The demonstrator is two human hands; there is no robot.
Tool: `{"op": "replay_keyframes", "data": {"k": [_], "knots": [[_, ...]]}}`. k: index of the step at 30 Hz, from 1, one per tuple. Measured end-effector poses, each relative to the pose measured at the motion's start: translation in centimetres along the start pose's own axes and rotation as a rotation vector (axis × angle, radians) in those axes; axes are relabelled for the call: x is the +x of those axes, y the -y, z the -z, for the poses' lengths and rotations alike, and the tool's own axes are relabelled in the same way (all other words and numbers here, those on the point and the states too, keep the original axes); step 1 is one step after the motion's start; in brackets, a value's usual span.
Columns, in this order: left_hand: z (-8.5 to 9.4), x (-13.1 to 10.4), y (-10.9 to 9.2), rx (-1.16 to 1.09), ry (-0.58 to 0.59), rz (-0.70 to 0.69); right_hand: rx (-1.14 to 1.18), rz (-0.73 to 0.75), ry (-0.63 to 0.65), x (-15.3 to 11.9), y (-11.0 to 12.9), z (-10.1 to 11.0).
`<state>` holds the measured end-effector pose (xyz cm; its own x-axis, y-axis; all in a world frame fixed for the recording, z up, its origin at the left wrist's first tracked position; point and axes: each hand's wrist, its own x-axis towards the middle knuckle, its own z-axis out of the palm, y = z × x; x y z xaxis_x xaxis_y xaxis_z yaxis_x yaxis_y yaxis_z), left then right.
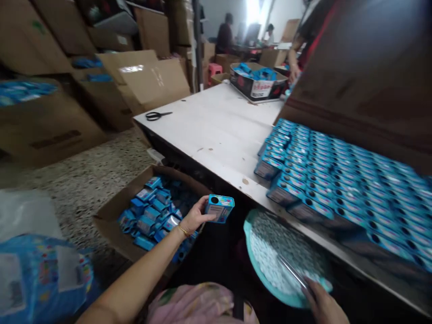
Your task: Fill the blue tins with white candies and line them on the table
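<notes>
Held up over the gap beside the table, a small blue printed box (220, 209) is gripped by my left hand (196, 217), thumb in front and fingers behind. My right hand (326, 303), blurred at the bottom edge, is wrapped round a shiny metal-handled utensil (293, 271). The utensil's far end reaches into small white pieces (270, 256) that fill a turquoise basin (249, 243); its exact kind is unclear. To the left of the basin, below my left hand, an open carton (111, 234) holds many similar blue boxes (151, 216).
Rows of blue boxes (313, 180) stand on the white table (216, 130) at right. Black scissors (158, 115) lie near its left corner. Further back is a black carton (253, 87) of blue packs, with a co-worker's hand (294, 69) beside it. Large cartons (50, 121) crowd the left.
</notes>
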<state>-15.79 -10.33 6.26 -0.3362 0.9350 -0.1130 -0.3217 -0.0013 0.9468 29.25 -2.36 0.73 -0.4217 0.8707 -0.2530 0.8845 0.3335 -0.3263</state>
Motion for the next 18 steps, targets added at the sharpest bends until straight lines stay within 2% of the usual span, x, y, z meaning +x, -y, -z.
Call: {"op": "replay_keyframes", "data": {"k": [3, 7, 9, 11, 13, 15, 18], "knots": [[-3.1, 0.2, 0.3, 0.227, 0.104, -0.056, -0.216, 0.019, -0.004, -1.1, -0.9, 0.7], [-5.8, 0.3, 2.2, 0.374, 0.17, -0.042, -0.321, -0.013, 0.0, 0.3, 1.2, 1.2], [-6.8, 0.4, 3.4, 0.39, 0.159, 0.009, -0.241, -0.064, 0.001, 1.8, 3.1, 0.9], [-7.6, 0.6, 4.5, 0.38, 0.157, 0.062, -0.056, -0.147, 0.052, 3.7, 4.9, 0.0], [-8.2, 1.0, 5.5, 0.364, 0.161, 0.097, 0.02, -0.198, 0.049, 5.5, 5.9, -1.2], [-8.8, 1.4, 6.1, 0.369, 0.167, 0.115, 0.085, -0.234, 0.037, 6.6, 6.1, -2.1], [-9.5, 2.2, 6.5, 0.438, 0.208, 0.109, 0.176, -0.248, 0.01, 6.8, 5.0, -2.5]]}}
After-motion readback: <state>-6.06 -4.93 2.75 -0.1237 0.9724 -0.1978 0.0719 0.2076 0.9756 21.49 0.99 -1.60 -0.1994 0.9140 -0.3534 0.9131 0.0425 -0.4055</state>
